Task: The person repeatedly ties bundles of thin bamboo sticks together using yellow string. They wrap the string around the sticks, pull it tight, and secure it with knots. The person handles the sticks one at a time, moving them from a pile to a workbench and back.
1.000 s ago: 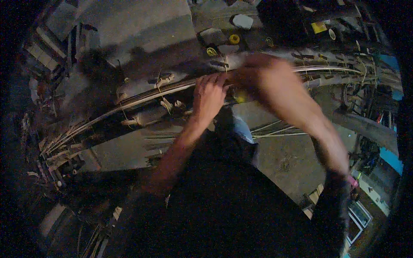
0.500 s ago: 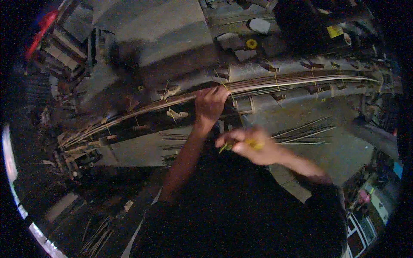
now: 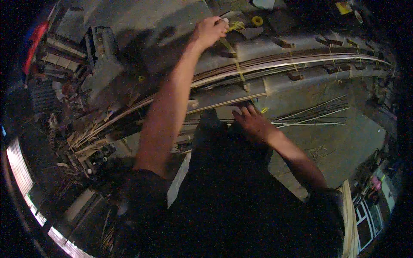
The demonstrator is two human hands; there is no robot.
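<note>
A long bundle of thin rods or strips (image 3: pixel 275 64) runs from the lower left to the upper right, curving between two grey pipe-like rails. Beyond the far rail, my left hand (image 3: pixel 211 32) is closed on a bunch of yellow strands (image 3: pixel 235 26). From there a yellow strip (image 3: pixel 239 66) crosses over the bundle toward me. At the near rail (image 3: pixel 284 84) my right hand (image 3: pixel 254 124) has its fingers curled, close to the strip's lower end. A small yellow piece (image 3: pixel 264 110) shows beside its knuckles. What its fingertips hold is hidden.
Loose thin rods (image 3: pixel 318 114) lie on the near side at right. A yellow ring-shaped roll (image 3: pixel 257 20) rests beyond the far rail. Dark metal frames (image 3: pixel 101 47) stand at far left. Several short brackets (image 3: pixel 297 77) and yellow ties line the rails.
My left hand has let go of the bundle and reached beyond the far rail, now gripping yellow strands. My right hand, blurred before with something yellow, has risen to the near rail. The view has shifted slightly.
</note>
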